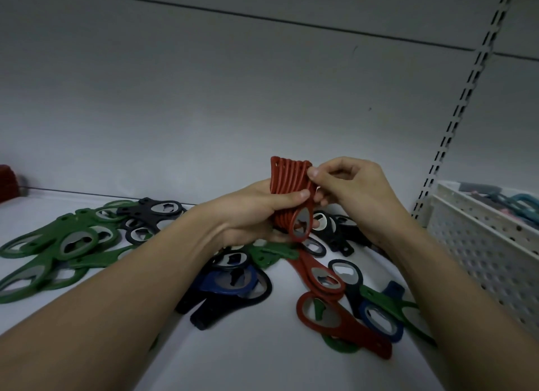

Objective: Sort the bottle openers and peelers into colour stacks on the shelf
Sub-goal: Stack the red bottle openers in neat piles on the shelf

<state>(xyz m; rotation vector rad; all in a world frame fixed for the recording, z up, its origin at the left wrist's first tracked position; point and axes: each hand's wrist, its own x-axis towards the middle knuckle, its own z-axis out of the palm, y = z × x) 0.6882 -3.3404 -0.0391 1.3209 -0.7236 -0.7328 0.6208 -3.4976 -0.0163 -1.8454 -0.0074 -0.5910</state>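
Note:
My left hand (250, 215) grips a stack of several red bottle openers (287, 180) held on edge above the white shelf (256, 358). My right hand (347, 186) pinches the top ends of that stack with thumb and fingers. Below, loose openers lie scattered: two red ones (326, 312) near the front right, a green pile (58, 248) on the left, black ones (151, 215) behind it and more black ones (335, 230) under my hands, and blue ones (230, 280) in the middle.
A white perforated basket (478, 242) stands at the right with teal and grey items inside. A slotted shelf upright (463, 99) runs up the back wall. A red object (7, 183) sits at the far left edge.

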